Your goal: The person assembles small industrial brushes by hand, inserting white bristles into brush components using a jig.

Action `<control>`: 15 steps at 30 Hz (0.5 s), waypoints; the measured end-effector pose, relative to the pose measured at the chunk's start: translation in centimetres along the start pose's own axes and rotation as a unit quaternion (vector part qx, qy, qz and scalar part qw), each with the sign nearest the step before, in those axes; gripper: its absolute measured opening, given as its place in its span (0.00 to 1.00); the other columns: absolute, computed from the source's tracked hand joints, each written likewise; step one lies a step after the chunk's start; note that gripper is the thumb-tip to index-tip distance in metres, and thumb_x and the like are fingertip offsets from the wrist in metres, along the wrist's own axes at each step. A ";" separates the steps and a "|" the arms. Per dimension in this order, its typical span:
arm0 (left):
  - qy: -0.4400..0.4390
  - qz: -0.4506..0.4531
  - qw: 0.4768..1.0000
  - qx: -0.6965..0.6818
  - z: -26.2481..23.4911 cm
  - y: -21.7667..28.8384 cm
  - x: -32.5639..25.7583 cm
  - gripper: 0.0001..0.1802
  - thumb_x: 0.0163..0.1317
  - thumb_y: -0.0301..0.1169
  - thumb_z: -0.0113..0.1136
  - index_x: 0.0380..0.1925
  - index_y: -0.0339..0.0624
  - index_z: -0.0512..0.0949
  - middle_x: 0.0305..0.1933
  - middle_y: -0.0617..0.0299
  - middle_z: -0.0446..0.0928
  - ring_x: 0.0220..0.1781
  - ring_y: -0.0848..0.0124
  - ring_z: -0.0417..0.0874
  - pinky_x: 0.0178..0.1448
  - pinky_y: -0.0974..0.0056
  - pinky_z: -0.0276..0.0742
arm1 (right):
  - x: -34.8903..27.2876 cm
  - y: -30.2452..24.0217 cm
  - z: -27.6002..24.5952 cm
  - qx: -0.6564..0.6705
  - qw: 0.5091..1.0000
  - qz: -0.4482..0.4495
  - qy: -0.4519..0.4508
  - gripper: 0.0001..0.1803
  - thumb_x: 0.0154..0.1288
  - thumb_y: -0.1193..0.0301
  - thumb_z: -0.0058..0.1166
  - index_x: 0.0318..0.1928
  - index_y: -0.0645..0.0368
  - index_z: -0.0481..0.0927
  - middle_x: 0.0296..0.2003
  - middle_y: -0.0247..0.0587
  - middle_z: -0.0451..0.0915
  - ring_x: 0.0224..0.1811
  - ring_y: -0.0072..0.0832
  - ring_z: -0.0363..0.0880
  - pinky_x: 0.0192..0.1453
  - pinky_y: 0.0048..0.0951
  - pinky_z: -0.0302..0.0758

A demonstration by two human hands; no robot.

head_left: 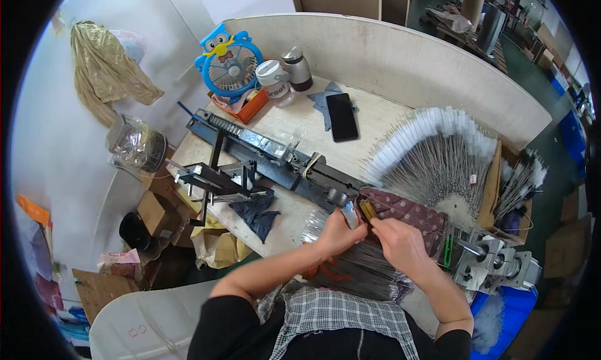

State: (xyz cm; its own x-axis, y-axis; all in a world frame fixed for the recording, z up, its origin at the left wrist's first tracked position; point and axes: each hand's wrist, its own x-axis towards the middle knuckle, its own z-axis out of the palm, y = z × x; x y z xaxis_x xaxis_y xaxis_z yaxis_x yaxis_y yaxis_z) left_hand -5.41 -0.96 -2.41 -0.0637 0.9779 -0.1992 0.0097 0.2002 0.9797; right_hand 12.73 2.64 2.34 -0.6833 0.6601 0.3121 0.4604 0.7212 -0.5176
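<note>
My left hand [338, 233] is closed around a small whitish tube-shaped piece [350, 217] that sticks up out of the fist. Right beside it my right hand [400, 244] pinches a thin yellowish-brown strip [368, 210] at the edge of a dark red dotted cloth pad [410, 213]. Both hands hover over a bundle of thin metal wires in clear plastic [363, 272] near the table's front edge. A long dark metal machine rail [269, 153] runs diagonally just beyond the hands.
A wide fan of white-tipped wires [438, 153] lies right of the rail. A black phone [342, 116], two jars [285, 78], a blue owl-shaped fan [226, 63] and an orange tray stand at the back. A grey metal fixture [494, 263] sits at my right.
</note>
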 end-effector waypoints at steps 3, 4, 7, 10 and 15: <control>0.004 0.021 0.978 0.206 -1.1 -0.6 0.0 0.16 0.51 0.30 0.65 0.35 0.34 0.71 0.22 0.61 0.76 0.24 0.72 0.79 0.30 0.65 0.74 | 2.0 1.4 2.6 0.016 0.997 0.022 0.075 0.14 0.57 0.73 0.56 0.45 0.59 0.78 0.34 0.42 0.78 0.34 0.38 0.80 0.36 0.33 0.77; 0.000 -0.001 0.983 0.184 -1.4 -0.7 0.0 0.17 0.51 0.32 0.66 0.36 0.34 0.72 0.22 0.59 0.77 0.26 0.71 0.79 0.32 0.65 0.74 | 2.2 2.2 3.5 -0.014 0.997 0.047 0.057 0.16 0.57 0.71 0.57 0.47 0.59 0.77 0.37 0.41 0.77 0.37 0.38 0.79 0.38 0.34 0.77; 0.050 0.020 0.978 0.203 -4.0 -0.3 -1.3 0.21 0.58 0.37 0.63 0.44 0.37 0.69 0.39 0.53 0.78 0.35 0.65 0.82 0.40 0.65 0.77 | 2.0 3.0 3.8 -0.031 0.999 0.010 0.018 0.19 0.55 0.69 0.59 0.48 0.59 0.77 0.37 0.39 0.77 0.38 0.38 0.79 0.40 0.34 0.76; 0.271 -0.091 0.947 -0.147 -9.5 -1.6 -4.3 0.26 0.61 0.42 0.60 0.53 0.41 0.64 0.47 0.54 0.73 0.40 0.62 0.81 0.44 0.63 0.78 | 1.6 3.9 4.2 -0.030 0.999 0.007 0.021 0.21 0.53 0.69 0.61 0.49 0.58 0.76 0.37 0.37 0.76 0.39 0.38 0.79 0.40 0.35 0.76; 0.628 0.008 0.756 -0.185 -21.6 -9.3 -12.8 0.26 0.56 0.34 0.65 0.54 0.43 0.69 0.42 0.59 0.72 0.33 0.69 0.78 0.32 0.67 0.74 | 2.0 3.1 4.4 -0.036 0.999 0.028 -0.006 0.22 0.51 0.70 0.62 0.50 0.58 0.76 0.36 0.37 0.75 0.40 0.36 0.78 0.40 0.34 0.76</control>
State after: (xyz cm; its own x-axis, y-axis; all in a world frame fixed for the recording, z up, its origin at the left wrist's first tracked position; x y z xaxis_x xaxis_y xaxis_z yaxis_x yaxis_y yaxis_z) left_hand -26.22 -16.63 -8.50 -0.9661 0.1057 -0.2356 -0.2434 -0.0689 0.9675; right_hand 10.24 5.26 -2.15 -0.6615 0.6981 0.2741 0.5379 0.6963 -0.4753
